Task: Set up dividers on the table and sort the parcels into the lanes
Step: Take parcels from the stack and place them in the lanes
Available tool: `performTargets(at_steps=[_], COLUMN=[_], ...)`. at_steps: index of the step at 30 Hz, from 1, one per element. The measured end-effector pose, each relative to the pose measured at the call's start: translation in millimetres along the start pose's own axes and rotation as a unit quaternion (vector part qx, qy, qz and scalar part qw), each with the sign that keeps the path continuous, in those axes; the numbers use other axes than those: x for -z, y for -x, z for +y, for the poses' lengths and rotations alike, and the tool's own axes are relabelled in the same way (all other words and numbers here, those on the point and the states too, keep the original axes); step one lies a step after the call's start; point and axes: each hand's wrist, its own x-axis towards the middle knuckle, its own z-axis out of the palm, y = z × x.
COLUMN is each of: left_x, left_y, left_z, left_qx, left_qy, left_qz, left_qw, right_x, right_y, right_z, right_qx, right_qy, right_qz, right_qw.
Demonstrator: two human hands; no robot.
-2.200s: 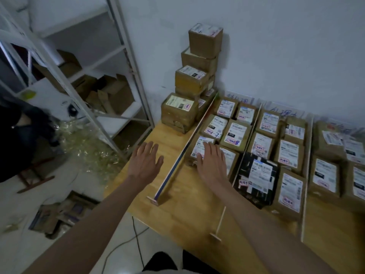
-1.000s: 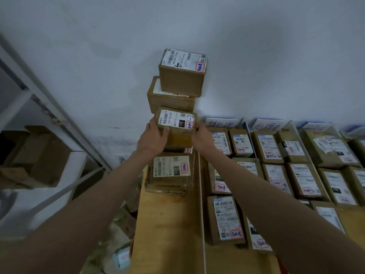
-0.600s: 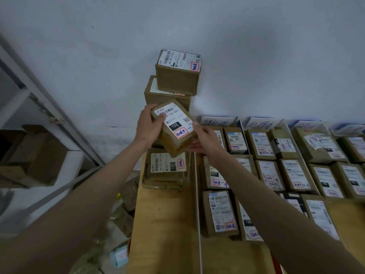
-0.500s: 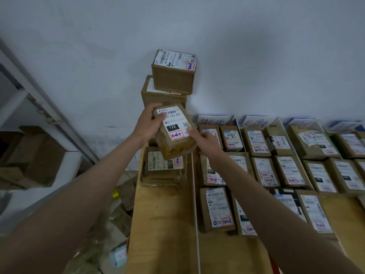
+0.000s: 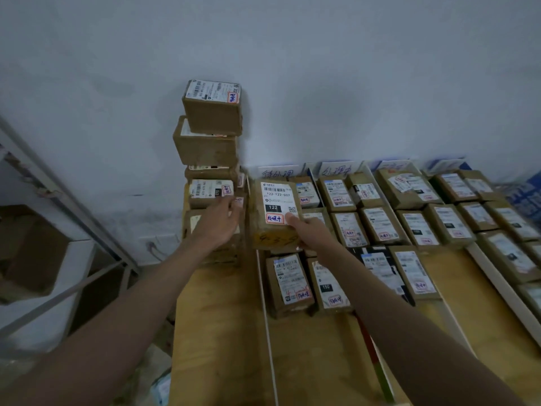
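Since half a second ago, the parcel marked 122 (image 5: 275,213) has been carried rightward, off the stack and across the white divider (image 5: 268,312), and the left hand (image 5: 218,222) has been released from it. Two hands are counted. The right hand (image 5: 306,234) grips the parcel at its near right corner, thumb curled onto the label. The left hand is held with fingers straight and slightly apart, against the stack of parcels (image 5: 212,159). The held parcel is a brown carton with one white label bearing a barcode, a black "122" block, a QR code and a red-bordered sticker. It is held above the first lane on the wooden table (image 5: 216,332). Five parcels are counted in the stack at the wall.
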Motion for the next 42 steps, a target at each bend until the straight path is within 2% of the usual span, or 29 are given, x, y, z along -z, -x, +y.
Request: performTargets(at_steps=[5,14,20,29,35,42], left_x=[-33.2,-108.0,-157.7,-244.8,-292.7,-315.4], left_y=[51.7,133.9,173.7,228.8,258.1,280.6], left_z=[6.5,39.6,70.8,142.0,163.8,162.7], left_qx=[-0.068,-0.119,-0.120,-0.096,-0.044,-0.008], left_qy=[-0.117,-0.136,-0.151,-0.173,-0.189,-0.227], left_qz=[-0.013,-0.036,-0.054,-0.054,-0.070,-0.062], left_qw=[0.991,0.983,0.980,0.979,0.979,0.972], right_x=[24.7,69.1,116.2,216.4,257.0,260.4], right_y=[27.5,84.1,115.5,144.0,145.8,125.5], right_z=[32.7,122.9,176.1,260.6,320.1,373.8], right_qx=[0.000,-0.022,-0.009,0.010,-0.022,-0.091], right_qy=[-0.003,0.017,-0.010,-0.072,-0.060,-0.039], right_qz=[0.048,0.071,0.092,0.079,0.060,0.018], right_qw=[0.999,0.997,0.996,0.994,0.996,0.995])
